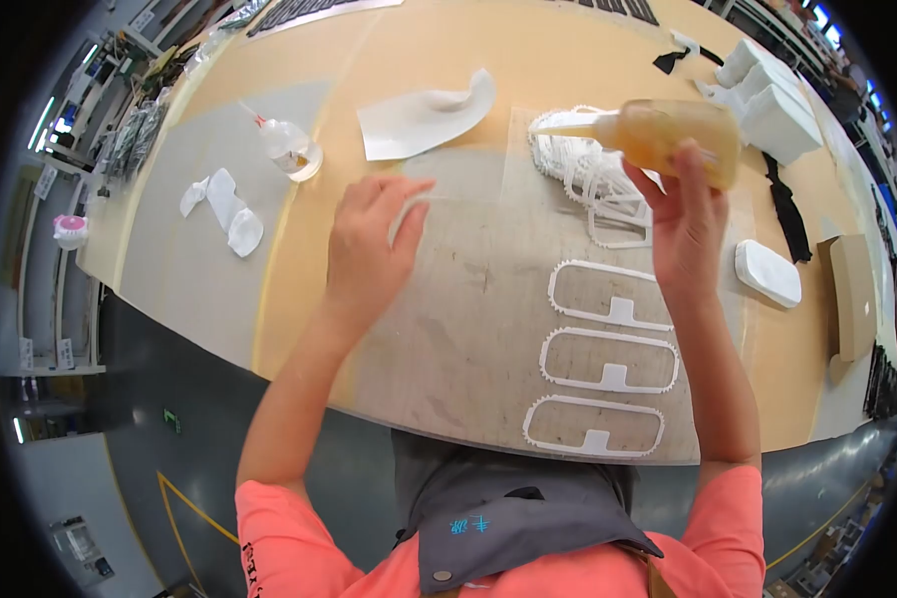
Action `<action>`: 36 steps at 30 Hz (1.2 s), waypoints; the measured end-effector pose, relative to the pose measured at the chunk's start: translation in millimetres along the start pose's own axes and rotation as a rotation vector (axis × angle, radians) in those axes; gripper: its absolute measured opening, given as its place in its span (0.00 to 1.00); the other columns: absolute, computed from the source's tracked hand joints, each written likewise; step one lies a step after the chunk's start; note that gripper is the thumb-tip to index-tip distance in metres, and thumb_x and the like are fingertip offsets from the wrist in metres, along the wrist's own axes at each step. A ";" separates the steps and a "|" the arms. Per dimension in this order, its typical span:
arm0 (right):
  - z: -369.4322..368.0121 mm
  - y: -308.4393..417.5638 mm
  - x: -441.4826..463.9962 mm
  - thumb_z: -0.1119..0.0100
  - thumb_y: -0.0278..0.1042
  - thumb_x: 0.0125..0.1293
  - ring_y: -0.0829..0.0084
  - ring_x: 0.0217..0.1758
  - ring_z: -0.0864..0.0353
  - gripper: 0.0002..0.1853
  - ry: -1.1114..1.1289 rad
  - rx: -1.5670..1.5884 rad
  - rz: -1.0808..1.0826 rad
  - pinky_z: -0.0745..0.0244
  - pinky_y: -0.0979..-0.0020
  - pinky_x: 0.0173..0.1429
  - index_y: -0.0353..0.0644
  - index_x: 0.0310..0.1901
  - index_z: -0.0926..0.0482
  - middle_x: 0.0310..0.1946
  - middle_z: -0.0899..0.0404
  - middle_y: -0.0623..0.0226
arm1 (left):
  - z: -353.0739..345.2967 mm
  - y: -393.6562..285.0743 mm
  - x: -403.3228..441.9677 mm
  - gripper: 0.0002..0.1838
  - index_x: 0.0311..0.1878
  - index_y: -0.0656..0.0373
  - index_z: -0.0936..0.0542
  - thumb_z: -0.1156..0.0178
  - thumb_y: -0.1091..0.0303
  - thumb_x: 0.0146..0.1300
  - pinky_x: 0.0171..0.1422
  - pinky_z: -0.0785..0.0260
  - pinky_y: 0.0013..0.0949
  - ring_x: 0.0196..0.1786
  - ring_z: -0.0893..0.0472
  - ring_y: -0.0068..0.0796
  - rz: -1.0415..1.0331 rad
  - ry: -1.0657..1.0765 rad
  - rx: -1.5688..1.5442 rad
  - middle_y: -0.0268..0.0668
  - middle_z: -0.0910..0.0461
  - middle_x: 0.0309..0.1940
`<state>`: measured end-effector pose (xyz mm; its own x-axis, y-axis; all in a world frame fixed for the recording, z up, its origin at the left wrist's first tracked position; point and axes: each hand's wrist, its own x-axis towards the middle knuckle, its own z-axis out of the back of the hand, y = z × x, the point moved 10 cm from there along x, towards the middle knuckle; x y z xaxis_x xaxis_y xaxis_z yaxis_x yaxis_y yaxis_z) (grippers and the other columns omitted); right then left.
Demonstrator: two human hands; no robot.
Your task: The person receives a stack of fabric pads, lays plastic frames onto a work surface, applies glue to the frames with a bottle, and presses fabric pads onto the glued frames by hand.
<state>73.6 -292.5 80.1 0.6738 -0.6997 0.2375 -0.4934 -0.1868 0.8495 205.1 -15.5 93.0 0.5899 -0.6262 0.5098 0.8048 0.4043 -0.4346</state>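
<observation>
Head view:
- Right hand (686, 224): gripping an amber squeeze bottle (673, 140), held sideways, nozzle pointing left.
- Left hand (369, 239): open, fingers loosely bent, near a curved white sheet (424, 122).
- Pile of white frames (580, 164): partly behind the bottle.
- Three separate frames (616, 377): in a column on the table (448, 329), toward the person.
- Clear bottle (291, 149), red-tipped: left of the sheet.

Bright, fisheye-curved edges, dark corners

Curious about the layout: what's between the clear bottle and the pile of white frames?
In the head view, a curled white sheet lies between the clear bottle and the frame pile.
</observation>
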 end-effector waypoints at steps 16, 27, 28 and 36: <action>-108.8 -140.1 63.2 0.24 0.45 0.64 0.68 0.62 0.21 0.38 0.042 -0.129 -0.174 0.13 0.65 0.58 0.38 0.65 0.39 0.59 0.29 0.60 | -85.9 255.8 74.8 0.26 0.70 0.63 0.31 0.55 0.70 0.71 0.60 0.23 0.38 0.55 0.18 0.31 1.055 0.026 -0.703 0.44 0.19 0.54; -104.1 -161.3 59.2 0.21 0.48 0.60 0.68 0.61 0.22 0.42 0.033 -0.133 -0.176 0.14 0.67 0.54 0.36 0.64 0.39 0.58 0.28 0.58 | -112.9 196.5 56.5 0.11 0.50 0.62 0.13 0.35 0.66 0.71 0.44 0.21 0.25 0.41 0.18 0.19 0.818 0.352 -0.759 0.31 0.15 0.42; -104.3 -160.1 58.2 0.21 0.49 0.60 0.68 0.61 0.22 0.41 0.030 -0.103 -0.185 0.13 0.67 0.53 0.37 0.63 0.38 0.58 0.28 0.59 | -107.5 186.3 58.3 0.11 0.49 0.61 0.12 0.35 0.65 0.71 0.43 0.22 0.25 0.40 0.18 0.18 0.766 0.347 -0.664 0.31 0.15 0.41; -102.1 -119.1 50.2 0.28 0.49 0.66 0.68 0.57 0.16 0.31 0.083 -0.075 -0.259 0.12 0.63 0.55 0.39 0.61 0.29 0.54 0.22 0.63 | -45.1 71.6 66.7 0.06 0.37 0.62 0.15 0.32 0.69 0.64 0.38 0.28 0.34 0.34 0.22 0.34 -0.405 0.029 0.125 0.34 0.25 0.32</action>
<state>222.4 -235.0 39.0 0.8164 -0.5759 0.0427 -0.2584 -0.2981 0.9189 299.1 -58.4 62.4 0.2240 -0.7690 0.5987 0.9740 0.1982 -0.1098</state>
